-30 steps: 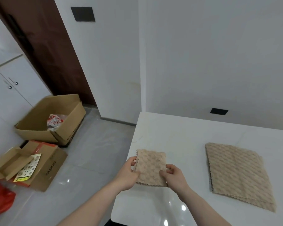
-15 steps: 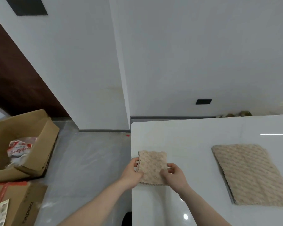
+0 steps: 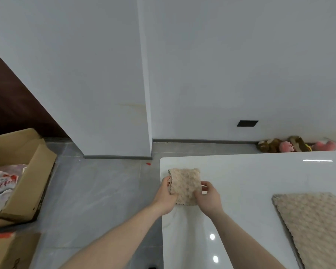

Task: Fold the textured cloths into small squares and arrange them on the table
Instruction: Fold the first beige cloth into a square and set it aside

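Observation:
A small folded beige textured cloth (image 3: 185,182) lies near the far left corner of the white table (image 3: 250,175). My left hand (image 3: 166,193) grips its left edge, thumb on top. My right hand (image 3: 209,198) pinches its right near corner. A larger stack of flat beige textured cloths (image 3: 314,222) rests on the table to the right, apart from both hands.
The table's left edge runs just under my left hand, with grey tiled floor (image 3: 97,191) beyond. An open cardboard box (image 3: 25,171) with a bag inside stands at left. Plush toys (image 3: 291,145) lie by the wall behind the table.
The view has swung right and the folded cloth has moved toward the table's far left corner, still held by both hands.

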Motion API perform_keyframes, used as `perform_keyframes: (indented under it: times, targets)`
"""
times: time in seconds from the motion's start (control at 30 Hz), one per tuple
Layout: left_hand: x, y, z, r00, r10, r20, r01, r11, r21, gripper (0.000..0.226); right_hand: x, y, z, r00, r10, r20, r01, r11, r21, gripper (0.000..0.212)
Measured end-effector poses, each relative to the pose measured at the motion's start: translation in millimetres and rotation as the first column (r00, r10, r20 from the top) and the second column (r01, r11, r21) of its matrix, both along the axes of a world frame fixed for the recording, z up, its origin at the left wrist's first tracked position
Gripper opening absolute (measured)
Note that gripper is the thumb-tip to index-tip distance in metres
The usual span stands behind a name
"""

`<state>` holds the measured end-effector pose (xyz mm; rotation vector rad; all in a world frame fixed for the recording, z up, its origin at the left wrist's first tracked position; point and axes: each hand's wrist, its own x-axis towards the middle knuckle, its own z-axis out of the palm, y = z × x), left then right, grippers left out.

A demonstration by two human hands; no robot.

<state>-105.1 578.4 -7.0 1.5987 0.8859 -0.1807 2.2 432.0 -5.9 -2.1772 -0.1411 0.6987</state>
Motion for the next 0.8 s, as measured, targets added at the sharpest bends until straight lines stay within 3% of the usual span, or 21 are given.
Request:
perform_keyframes:
  times: [0.17, 0.3, 0.37, 0.43, 0.5, 0.63, 0.8]
  targets:
    - [23.7, 32.6, -22.4, 0.998, -0.07, -0.009, 0.07, 0.998, 0.004, 0.083, 25.0, 31.1, -20.1, 1.0, -0.019, 0.013, 0.019, 1.0, -0.013, 0.043]
    - [28.0, 45.6, -44.0, 0.995, -0.086, -0.054, 0.093, 0.985, 0.147, 0.084, 30.9, 44.2, -17.9, 0.989, 0.136, -0.053, -0.14, 0.986, -0.093, 0.066]
    - [20.4, 40.2, -41.9, 0.978, -0.178, -0.109, 0.204, 0.922, 0.328, 0.083, 25.4, 42.4, -17.5, 0.959, 0.282, -0.016, -0.282, 0.95, -0.137, 0.072]
    - [10.9, 30.9, -39.2, 0.918, -0.335, -0.211, 0.396, 0.782, 0.48, 0.084, 21.3, 36.0, -20.4, 0.924, 0.381, -0.031, -0.379, 0.903, -0.204, 0.073]
    - [3.0, 24.9, -39.1, 0.87, -0.408, -0.277, 0.493, 0.75, 0.441, 0.086, 19.4, 26.4, -24.3, 0.911, 0.412, -0.034, -0.408, 0.882, -0.235, 0.074]
    - [-8.9, 12.8, -28.1, 0.915, -0.328, -0.234, 0.399, 0.816, 0.419, 0.087, 9.4, 2.7, -15.2, 0.909, 0.416, -0.007, -0.406, 0.883, -0.233, 0.07]
    - [-39.3, -40.9, 13.7, 0.949, -0.268, -0.167, 0.314, 0.848, 0.427, 0.077, -25.0, -54.4, 17.4, 0.948, 0.315, 0.03, -0.311, 0.946, -0.095, 0.069]
